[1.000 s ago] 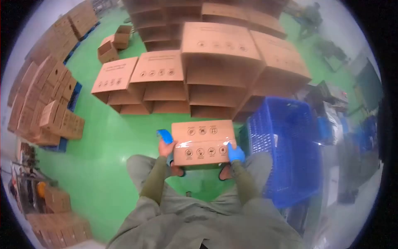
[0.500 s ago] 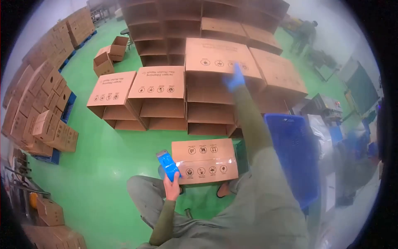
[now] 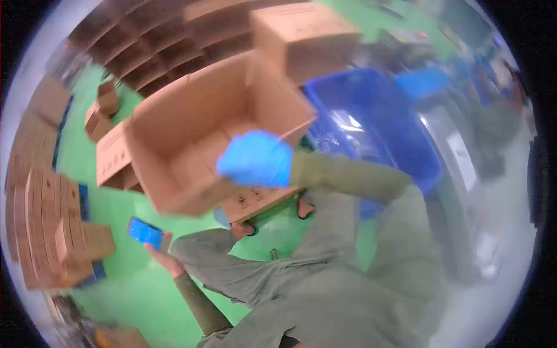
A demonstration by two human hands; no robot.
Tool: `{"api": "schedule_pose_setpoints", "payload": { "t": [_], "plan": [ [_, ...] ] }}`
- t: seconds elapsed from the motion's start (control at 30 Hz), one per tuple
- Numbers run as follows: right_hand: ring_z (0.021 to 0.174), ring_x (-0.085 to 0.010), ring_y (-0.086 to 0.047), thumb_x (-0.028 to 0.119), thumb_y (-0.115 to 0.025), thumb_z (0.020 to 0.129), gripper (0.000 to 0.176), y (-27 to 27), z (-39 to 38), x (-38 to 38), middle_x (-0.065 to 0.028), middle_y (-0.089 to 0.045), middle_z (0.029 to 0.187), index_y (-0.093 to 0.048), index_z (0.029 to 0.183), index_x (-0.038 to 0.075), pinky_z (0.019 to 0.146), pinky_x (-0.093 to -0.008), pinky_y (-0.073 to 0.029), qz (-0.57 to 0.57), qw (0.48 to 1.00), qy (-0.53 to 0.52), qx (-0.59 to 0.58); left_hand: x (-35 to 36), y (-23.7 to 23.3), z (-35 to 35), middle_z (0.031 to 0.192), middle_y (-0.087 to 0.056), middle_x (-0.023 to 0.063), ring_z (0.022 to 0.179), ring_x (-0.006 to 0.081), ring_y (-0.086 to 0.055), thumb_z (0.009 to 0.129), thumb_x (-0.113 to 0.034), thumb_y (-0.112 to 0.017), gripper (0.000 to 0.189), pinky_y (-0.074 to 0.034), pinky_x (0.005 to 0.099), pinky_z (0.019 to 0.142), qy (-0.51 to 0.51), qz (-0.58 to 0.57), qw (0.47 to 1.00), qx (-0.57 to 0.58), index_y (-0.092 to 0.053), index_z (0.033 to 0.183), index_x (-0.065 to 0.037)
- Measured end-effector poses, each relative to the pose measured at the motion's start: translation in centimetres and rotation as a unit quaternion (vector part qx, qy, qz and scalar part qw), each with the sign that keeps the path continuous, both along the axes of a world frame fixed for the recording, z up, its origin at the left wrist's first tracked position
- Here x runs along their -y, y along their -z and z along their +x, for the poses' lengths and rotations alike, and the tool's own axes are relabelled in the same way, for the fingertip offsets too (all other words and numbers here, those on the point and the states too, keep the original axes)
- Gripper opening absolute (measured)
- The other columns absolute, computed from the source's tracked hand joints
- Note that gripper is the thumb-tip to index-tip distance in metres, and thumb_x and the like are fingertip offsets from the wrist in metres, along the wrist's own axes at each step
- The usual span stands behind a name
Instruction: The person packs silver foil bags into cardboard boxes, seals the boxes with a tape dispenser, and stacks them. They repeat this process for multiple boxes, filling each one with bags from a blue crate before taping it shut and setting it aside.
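Note:
My right hand [image 3: 256, 159], in a blue glove, is closed on the near edge of an open cardboard box [image 3: 185, 107]. The box is tilted, and its bare inside faces me. My fingertips are partly hidden and blurred. Low on the left, my bare left hand [image 3: 165, 258] is wrapped round a blue tape dispenser [image 3: 145, 233], apart from the box. A closed printed carton [image 3: 261, 204] sits between my legs under the open box, mostly covered by it.
A blue plastic bin [image 3: 400, 139] with clear plastic inside stands to my right. Other cartons [image 3: 313, 26] and stacked open boxes [image 3: 156, 46] stand ahead. Loaded pallets [image 3: 46, 214] are at left. A printed box [image 3: 113, 156] stands behind the held one.
My right hand has taken hold of a box from the stack ahead and brought it close over the closed carton. My left hand has moved left with the tape dispenser. The view has turned.

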State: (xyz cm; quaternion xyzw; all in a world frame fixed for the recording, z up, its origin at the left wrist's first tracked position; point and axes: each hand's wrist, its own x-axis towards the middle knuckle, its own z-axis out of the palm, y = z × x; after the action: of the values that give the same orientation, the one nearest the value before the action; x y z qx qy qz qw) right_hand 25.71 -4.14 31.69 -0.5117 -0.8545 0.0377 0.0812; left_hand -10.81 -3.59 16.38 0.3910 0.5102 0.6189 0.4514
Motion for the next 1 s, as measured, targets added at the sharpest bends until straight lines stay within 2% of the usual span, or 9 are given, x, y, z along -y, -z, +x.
{"api": "schedule_pose_setpoints", "payload": {
  "t": [0.03,0.1,0.27,0.4,0.5,0.67,0.73,0.83,1.0],
  "plan": [
    [0.063,-0.0302,-0.062,0.020,-0.059,0.073,0.009,3.2,-0.5,2.3,-0.0102,-0.060,0.069,-0.063,0.073,0.011,0.056,-0.0418,-0.051,0.129,0.990,-0.054,0.007,-1.1,-0.7,0.4,0.089,-0.060,0.0068,0.088,0.0173,-0.057,0.095,-0.046,-0.046,0.046,-0.045,0.0334,0.086,0.004,-0.019,1.000,-0.011,-0.056,0.099,-0.001],
    [0.072,-0.0283,-0.062,0.018,-0.058,0.074,0.009,11.3,-1.1,4.5,-0.0087,-0.060,0.072,-0.060,0.080,0.011,0.060,-0.0423,-0.050,0.065,0.988,-0.117,-0.079,-3.6,-0.6,2.4,0.093,-0.061,0.0068,0.090,0.0176,-0.057,0.093,-0.043,-0.051,0.044,-0.045,0.0331,0.086,0.059,-0.018,0.995,-0.077,-0.056,0.101,0.000],
    [0.083,-0.0273,-0.058,0.023,-0.063,0.077,0.031,3.8,0.0,11.1,-0.0108,-0.058,0.091,-0.058,0.105,0.009,0.069,-0.0387,-0.046,0.151,0.954,-0.133,-0.223,-3.4,-4.0,9.1,0.101,-0.061,0.0077,0.094,0.0186,-0.058,0.088,-0.029,-0.064,0.038,-0.046,0.0329,0.084,0.133,0.002,0.969,-0.207,-0.057,0.109,0.003],
    [0.067,-0.0274,-0.056,0.033,-0.059,0.084,0.030,-7.1,2.5,18.2,-0.0108,-0.056,0.078,-0.057,0.102,0.009,0.059,-0.0398,-0.044,0.340,0.858,-0.086,-0.377,-4.7,-2.4,7.6,0.104,-0.061,0.0087,0.093,0.0197,-0.060,0.085,-0.022,-0.065,0.037,-0.048,0.0330,0.080,0.126,-0.075,0.984,-0.099,-0.057,0.112,0.002],
    [0.072,-0.0247,-0.058,0.029,-0.059,0.085,0.031,-8.5,4.2,20.6,-0.0112,-0.059,0.084,-0.056,0.106,0.007,0.063,-0.0370,-0.047,0.352,0.805,-0.229,-0.420,-5.1,-1.0,6.6,0.104,-0.062,0.0094,0.093,0.0205,-0.061,0.085,-0.022,-0.064,0.037,-0.049,0.0335,0.078,0.093,-0.086,0.988,-0.086,-0.056,0.113,0.002],
    [0.082,-0.0202,-0.062,0.023,-0.058,0.086,0.034,-7.3,13.5,15.6,-0.0118,-0.064,0.095,-0.056,0.114,0.003,0.071,-0.0322,-0.052,0.179,0.875,-0.113,-0.434,-8.2,4.8,1.9,0.104,-0.061,0.0110,0.094,0.0219,-0.061,0.086,-0.026,-0.060,0.040,-0.051,0.0345,0.078,0.113,-0.206,0.970,0.058,-0.055,0.115,0.001],
    [0.085,-0.0184,-0.064,0.021,-0.058,0.086,0.036,-3.6,20.2,12.2,-0.0121,-0.066,0.099,-0.056,0.117,0.002,0.074,-0.0303,-0.054,0.134,0.868,0.147,-0.456,-3.7,-2.2,8.1,0.108,-0.060,0.0126,0.095,0.0227,-0.061,0.087,-0.028,-0.057,0.044,-0.051,0.0350,0.080,0.120,-0.147,0.980,-0.064,-0.053,0.119,0.002],
    [0.111,-0.0339,-0.054,0.029,-0.062,0.082,0.045,20.2,39.2,9.7,-0.0167,-0.057,0.121,-0.057,0.124,0.014,0.093,-0.0446,-0.044,0.183,0.916,0.358,-0.008,-3.7,-2.2,7.8,0.111,-0.059,0.0135,0.095,0.0235,-0.061,0.086,-0.029,-0.058,0.049,-0.051,0.0349,0.079,0.130,-0.118,0.980,-0.092,-0.051,0.122,0.002],
    [0.112,-0.0332,-0.053,0.024,-0.069,0.073,0.048,32.4,38.8,15.2,-0.0145,-0.054,0.123,-0.057,0.118,0.015,0.092,-0.0427,-0.045,0.012,0.908,0.419,0.001,-3.7,-2.1,7.5,0.111,-0.058,0.0138,0.096,0.0236,-0.061,0.086,-0.030,-0.057,0.049,-0.050,0.0355,0.080,0.099,-0.122,0.981,-0.118,-0.051,0.121,0.002]
  ]
}}
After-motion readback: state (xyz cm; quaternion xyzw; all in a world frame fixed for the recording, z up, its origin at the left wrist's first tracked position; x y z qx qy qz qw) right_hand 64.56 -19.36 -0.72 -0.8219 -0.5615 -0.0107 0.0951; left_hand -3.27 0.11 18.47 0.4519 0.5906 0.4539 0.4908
